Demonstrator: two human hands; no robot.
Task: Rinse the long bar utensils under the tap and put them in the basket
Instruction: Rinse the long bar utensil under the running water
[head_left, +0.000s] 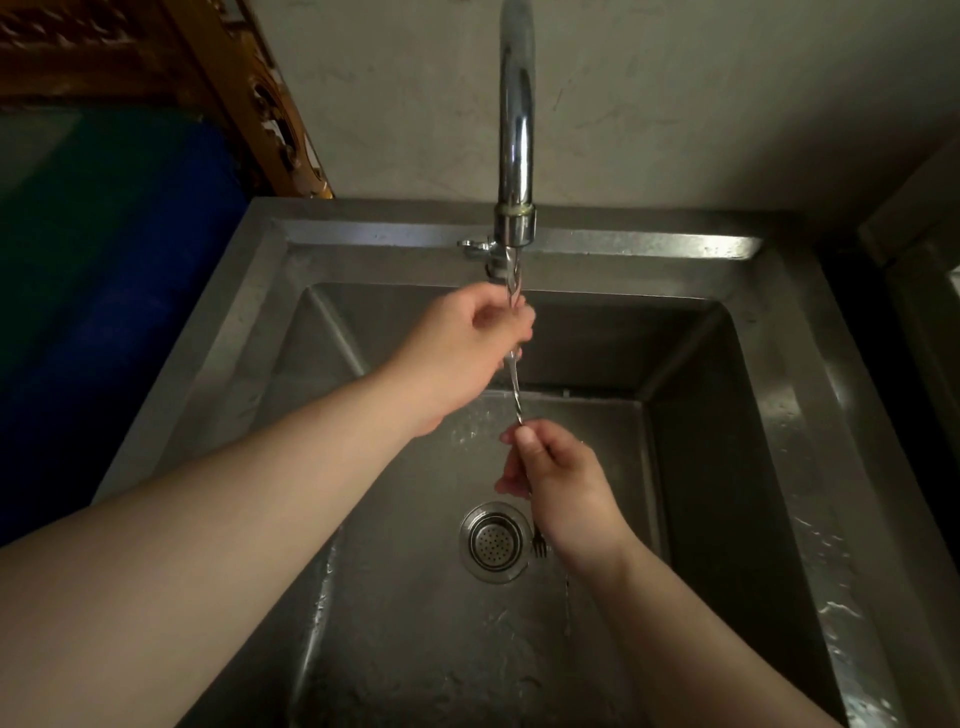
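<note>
A long twisted metal bar utensil (516, 396) with a small fork end near the drain is held over the steel sink (769, 364). My left hand (467, 348) is closed around its upper end, right under the water running from the chrome tap (515, 156). Lower down, my right hand (563, 488) pinches the stem, and the fork tines stick out below it beside the drain strainer (493, 540). No basket is in view.
The sink basin is wet, with water droplets on its right rim. A small tap lever (475, 247) sits at the back rim. A blue and green container (104, 260) stands to the left, with a carved wooden frame (260, 104) behind it.
</note>
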